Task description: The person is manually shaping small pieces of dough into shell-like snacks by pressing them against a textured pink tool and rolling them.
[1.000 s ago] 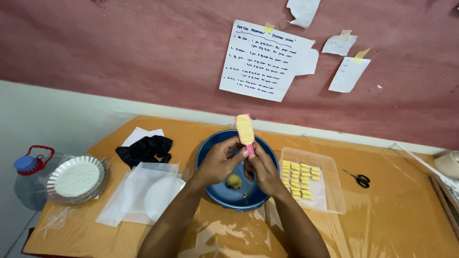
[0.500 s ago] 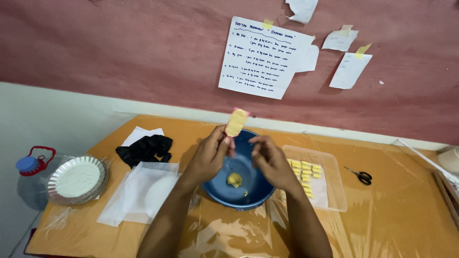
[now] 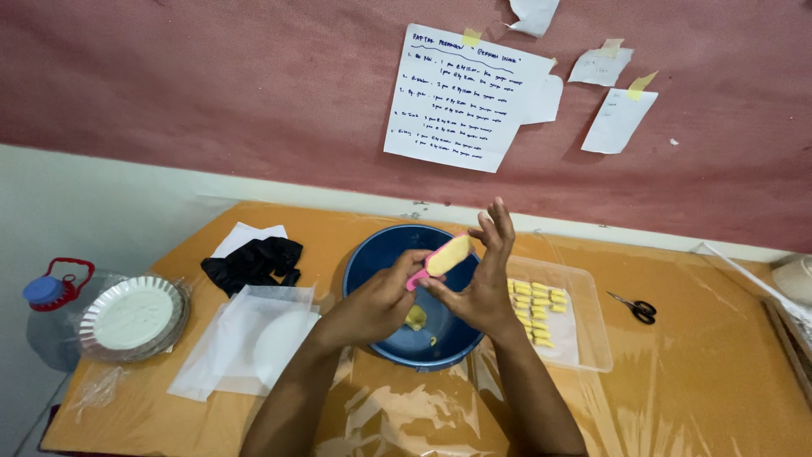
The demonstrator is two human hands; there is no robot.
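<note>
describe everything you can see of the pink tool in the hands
The tool is a small flat scraper-like piece with a pink edge, its blade coated in pale yellow dough. It is tilted, blade end up to the right, above the blue bowl. The left hand pinches its pink end; the right hand touches the blade.

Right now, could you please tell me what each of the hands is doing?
Left hand: fingers closed on the pink-handled tool with a yellow blade, over the blue bowl.
Right hand: fingers open and spread, palm against the tool's blade.
</note>
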